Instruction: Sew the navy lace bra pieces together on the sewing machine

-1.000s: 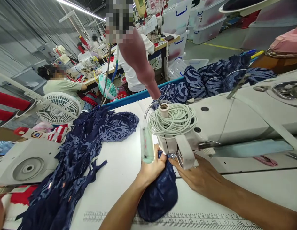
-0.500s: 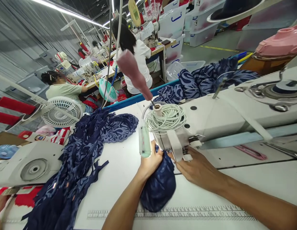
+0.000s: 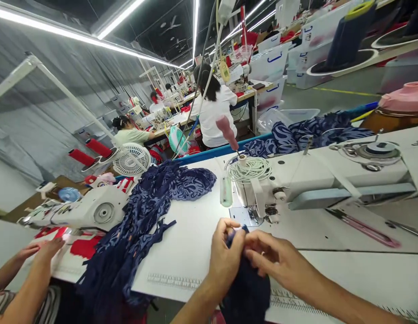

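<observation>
Both my hands are together in front of the sewing machine's needle area, over the table edge. My left hand is closed, its thumb and fingers pinching the upper edge of a dark navy fabric piece. Close against it, my right hand has its fingers curled in a pinch at the same edge. The fabric hangs down below both hands, and its gripped edge is partly hidden by my fingers. Just beyond stands the white sewing machine, its presser foot with no fabric under it.
Patterned navy garments drape over the table's left side. More navy bundles lie behind the machine. A pink thread snipper and scissors rest at right. At left, a co-worker's hands handle red fabric by another machine.
My hands have drawn the navy fabric from the needle area toward me and now hold it near the table edge. The camera view has shifted, showing more of the room at left.
</observation>
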{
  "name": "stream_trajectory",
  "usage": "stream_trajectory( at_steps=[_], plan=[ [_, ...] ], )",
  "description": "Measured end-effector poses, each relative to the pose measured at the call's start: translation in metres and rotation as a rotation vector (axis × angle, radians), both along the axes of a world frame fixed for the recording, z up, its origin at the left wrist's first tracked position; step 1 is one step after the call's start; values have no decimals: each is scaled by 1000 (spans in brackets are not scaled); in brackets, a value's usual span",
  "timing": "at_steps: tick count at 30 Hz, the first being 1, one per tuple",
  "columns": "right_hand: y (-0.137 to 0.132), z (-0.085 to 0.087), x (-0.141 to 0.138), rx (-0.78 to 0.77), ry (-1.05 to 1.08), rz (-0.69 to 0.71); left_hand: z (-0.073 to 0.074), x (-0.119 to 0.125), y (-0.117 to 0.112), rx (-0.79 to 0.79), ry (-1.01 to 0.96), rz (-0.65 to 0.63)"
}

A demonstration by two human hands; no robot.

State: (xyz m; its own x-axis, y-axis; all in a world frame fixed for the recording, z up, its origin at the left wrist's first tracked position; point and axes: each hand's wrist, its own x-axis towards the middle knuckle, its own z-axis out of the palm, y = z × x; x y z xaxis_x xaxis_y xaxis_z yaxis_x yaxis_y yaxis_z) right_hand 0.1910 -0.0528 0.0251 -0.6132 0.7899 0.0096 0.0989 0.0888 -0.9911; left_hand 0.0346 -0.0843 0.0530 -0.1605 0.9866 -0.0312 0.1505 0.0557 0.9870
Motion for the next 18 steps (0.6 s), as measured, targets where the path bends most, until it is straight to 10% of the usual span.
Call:
stream_trajectory(
  at_steps=[5,12,18],
  plan=[
    [-17,10,-7,-222,43,-154,5,20,-29,-108,-371,-170],
    [-15,28,50,-437,97,-73,31,-3,-17,-355,-188,-316],
    [-10,22,67,-58,-103,-134,30,0,-10,-449,-125,-435]
  ],
)
